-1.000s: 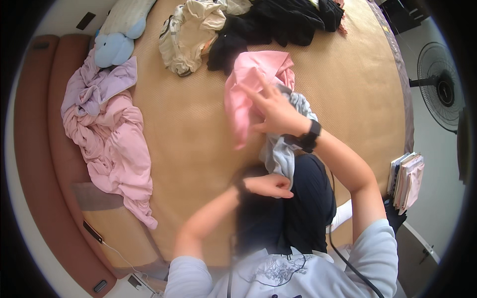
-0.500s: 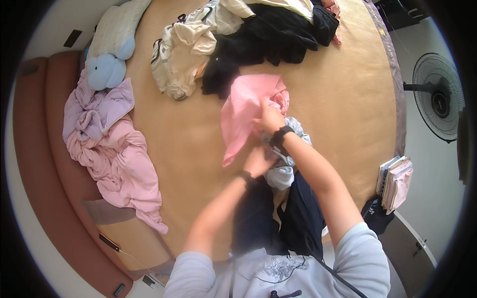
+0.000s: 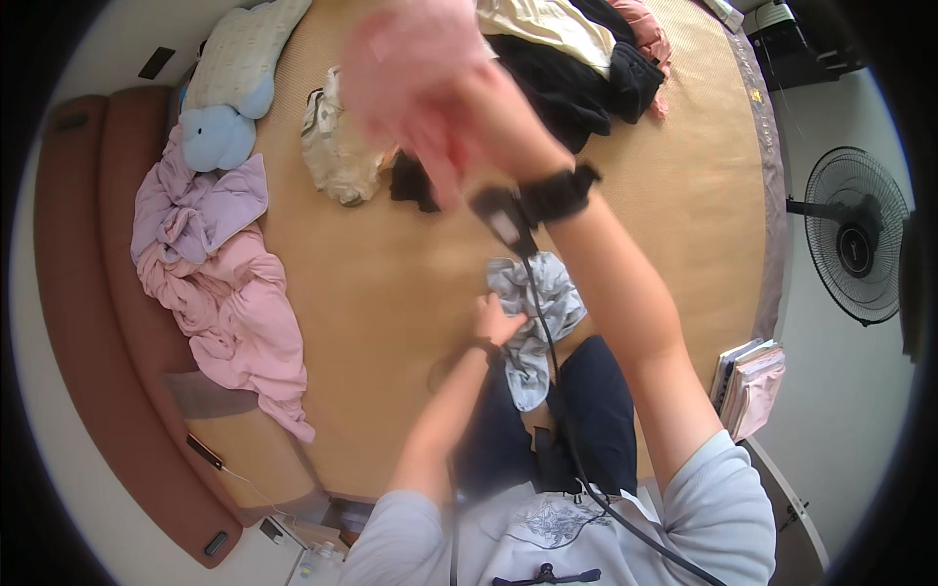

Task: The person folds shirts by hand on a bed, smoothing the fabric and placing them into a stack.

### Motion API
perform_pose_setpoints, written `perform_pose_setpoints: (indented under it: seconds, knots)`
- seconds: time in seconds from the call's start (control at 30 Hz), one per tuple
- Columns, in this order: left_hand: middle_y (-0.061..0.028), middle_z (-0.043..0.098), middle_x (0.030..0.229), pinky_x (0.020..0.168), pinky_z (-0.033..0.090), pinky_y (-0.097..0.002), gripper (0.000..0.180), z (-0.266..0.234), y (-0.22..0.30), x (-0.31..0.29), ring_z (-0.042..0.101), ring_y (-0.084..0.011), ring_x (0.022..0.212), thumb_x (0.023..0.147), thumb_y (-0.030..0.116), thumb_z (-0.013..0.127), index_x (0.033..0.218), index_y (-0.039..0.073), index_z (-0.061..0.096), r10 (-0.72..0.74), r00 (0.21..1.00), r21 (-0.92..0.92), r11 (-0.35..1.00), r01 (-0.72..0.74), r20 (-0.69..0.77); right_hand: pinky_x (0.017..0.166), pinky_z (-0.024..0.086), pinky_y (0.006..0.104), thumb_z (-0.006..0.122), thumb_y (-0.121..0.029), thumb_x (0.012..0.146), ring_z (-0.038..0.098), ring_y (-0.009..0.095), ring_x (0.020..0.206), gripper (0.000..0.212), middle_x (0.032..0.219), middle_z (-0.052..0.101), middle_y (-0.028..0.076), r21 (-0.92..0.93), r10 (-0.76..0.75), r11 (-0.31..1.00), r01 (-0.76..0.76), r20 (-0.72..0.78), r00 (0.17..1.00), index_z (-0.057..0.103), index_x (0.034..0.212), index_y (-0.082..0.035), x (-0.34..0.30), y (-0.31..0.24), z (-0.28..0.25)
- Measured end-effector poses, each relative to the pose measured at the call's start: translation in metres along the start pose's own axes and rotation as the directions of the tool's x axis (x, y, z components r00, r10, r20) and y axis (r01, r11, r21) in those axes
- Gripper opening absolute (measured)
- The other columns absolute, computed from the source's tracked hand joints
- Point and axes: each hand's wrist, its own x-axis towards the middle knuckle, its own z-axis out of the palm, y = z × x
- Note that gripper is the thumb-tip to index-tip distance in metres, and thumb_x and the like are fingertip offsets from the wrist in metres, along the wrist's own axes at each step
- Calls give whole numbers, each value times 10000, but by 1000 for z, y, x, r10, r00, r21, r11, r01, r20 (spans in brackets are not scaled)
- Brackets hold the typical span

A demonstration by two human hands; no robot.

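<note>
My right hand (image 3: 503,122), blurred by motion, is raised high with a black band and a small cabled device at its wrist. It is closed on a pink garment (image 3: 415,73), which is bunched up and hides most of the fingers. My left hand (image 3: 496,319) is low over the bed with its thumb and fingers apart. It rests at the left edge of a crumpled light grey garment (image 3: 557,293), which reaches down to my dark-clothed legs.
Black clothing (image 3: 562,93) and a cream garment (image 3: 342,156) lie at the far side of the bed mat (image 3: 381,293). Pink bedding (image 3: 249,322) and a blue-ended pillow (image 3: 220,137) are at left. To the right are a fan (image 3: 855,234) and stacked books (image 3: 752,391).
My right hand has lifted the pink garment up and away from the grey one. My left hand has shifted slightly and its fingers have spread beside the grey garment, now more exposed.
</note>
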Motion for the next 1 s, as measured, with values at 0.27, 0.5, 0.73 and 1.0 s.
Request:
perform_pose_setpoints:
  seconds: [0.27,0.5,0.73,1.0]
  knots:
    - [-243,569,955,782,441,-391,482,1,15,6,553,-356,908,636,271,674,966,-42,514,-119,989,-278,950,140,92,627,472,289,585,-253,766,593,157,724,368,760,615,117,-532,-95,847,3,-145,985,569,1019,14,-9,-21,-27]
    - [-162,611,892,744,456,-342,401,11,-1,21,589,-246,849,675,219,675,965,-19,534,54,990,-417,909,4,127,598,470,276,549,-229,786,579,150,643,310,758,622,103,-544,255,685,-485,-444,859,584,972,16,-200,133,-99]
    - [-65,597,917,677,462,-269,317,8,-7,8,551,-124,798,743,145,641,987,-14,518,67,997,-613,789,-34,31,726,456,344,578,-202,746,572,268,785,317,824,582,153,-581,98,551,-599,-669,737,545,1003,-20,-311,166,-85]
    - [-33,582,938,745,426,-248,301,39,-30,8,537,-111,849,839,226,569,1033,2,515,-25,1000,-705,708,30,17,872,397,374,648,-283,700,457,355,1012,657,1131,387,241,-599,-32,551,-581,-711,702,361,1237,-36,-360,181,-112]
